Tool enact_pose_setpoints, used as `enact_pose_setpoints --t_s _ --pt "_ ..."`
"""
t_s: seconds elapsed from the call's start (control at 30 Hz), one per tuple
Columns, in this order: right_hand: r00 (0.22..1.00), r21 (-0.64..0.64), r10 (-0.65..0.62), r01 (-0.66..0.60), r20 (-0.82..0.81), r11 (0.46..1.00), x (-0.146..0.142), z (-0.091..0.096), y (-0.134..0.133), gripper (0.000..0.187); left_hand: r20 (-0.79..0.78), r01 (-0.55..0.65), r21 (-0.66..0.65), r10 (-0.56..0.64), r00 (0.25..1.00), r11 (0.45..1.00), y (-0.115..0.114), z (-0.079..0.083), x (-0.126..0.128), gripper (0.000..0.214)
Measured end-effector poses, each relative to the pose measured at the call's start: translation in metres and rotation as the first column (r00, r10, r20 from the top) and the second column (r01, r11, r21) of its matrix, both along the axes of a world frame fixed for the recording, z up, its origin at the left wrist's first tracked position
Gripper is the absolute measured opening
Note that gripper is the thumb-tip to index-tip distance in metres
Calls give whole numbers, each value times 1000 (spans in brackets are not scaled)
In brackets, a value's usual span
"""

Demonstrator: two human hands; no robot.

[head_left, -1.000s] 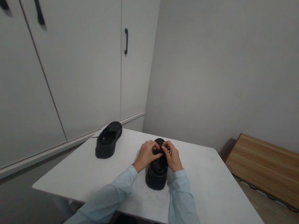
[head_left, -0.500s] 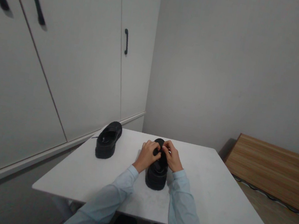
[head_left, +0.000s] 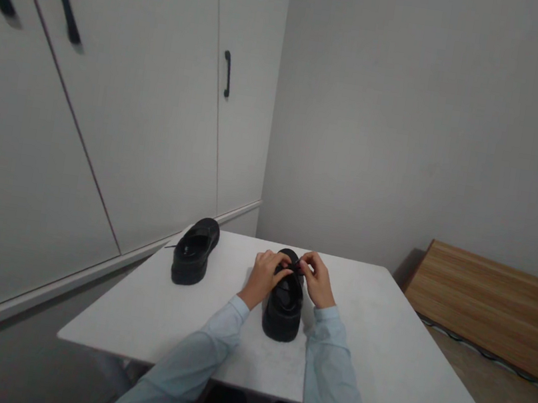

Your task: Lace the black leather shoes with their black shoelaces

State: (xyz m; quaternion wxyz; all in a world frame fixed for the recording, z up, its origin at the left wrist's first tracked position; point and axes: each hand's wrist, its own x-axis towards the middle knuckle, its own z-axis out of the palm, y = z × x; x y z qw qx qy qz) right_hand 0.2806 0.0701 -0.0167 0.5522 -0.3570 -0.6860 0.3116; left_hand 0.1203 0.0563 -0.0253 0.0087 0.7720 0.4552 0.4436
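Note:
A black shoe stands on the white table, heel toward me and toe pointing away. Over its front part both of my hands are at work, closed in pinches. My left hand comes from the left side, thumb and fingers together above the shoe's opening. On the right, my right hand pinches a thin dark shoelace that runs between the two hands. The lace's ends are hidden by my fingers. A second black shoe sits farther left, with a lace end sticking out at its left side.
The white table reaches to the wall corner. White cabinets with black handles stand along the left, close to the table's edge. To the right is a low wood-grain board or bench.
My right hand has moved slightly right, away from my left hand, and a dark lace now shows between them. My left hand and both shoes stay nearly in place.

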Motion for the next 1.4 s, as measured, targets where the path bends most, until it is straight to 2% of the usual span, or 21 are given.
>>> enact_pose_setpoints --t_s 0.23,0.43,0.6,0.73,0.9,1.17,1.3,1.4 --pt "996 -51 14 -19 -88 998 3 -5 5 25 -105 -56 6 57 993 998 7 5 -12 10" --pt "982 -140 7 -34 -189 990 8 -7 8 32 -112 -114 8 114 987 993 10 3 -14 12" --pt "925 -252 -1 -102 -379 962 13 -7 7 35 -81 -184 -13 182 980 983 9 5 -22 13" --pt "873 -319 -7 -171 -487 932 20 -8 7 34 -46 -237 -40 236 971 971 11 6 -29 14" --pt "817 -384 27 -300 -577 873 35 -10 8 32 74 -305 -111 314 947 946 18 3 -39 13" --pt "731 -409 60 -445 -679 797 42 -16 11 19 167 -323 -224 362 917 920 29 -13 -49 16" --pt "738 -479 39 -477 -674 737 46 -22 15 13 256 -271 -349 370 893 897 34 -16 -56 18" --pt "725 -471 25 -472 -688 745 42 -24 18 16 467 -69 -429 287 836 900 33 -10 -52 17"
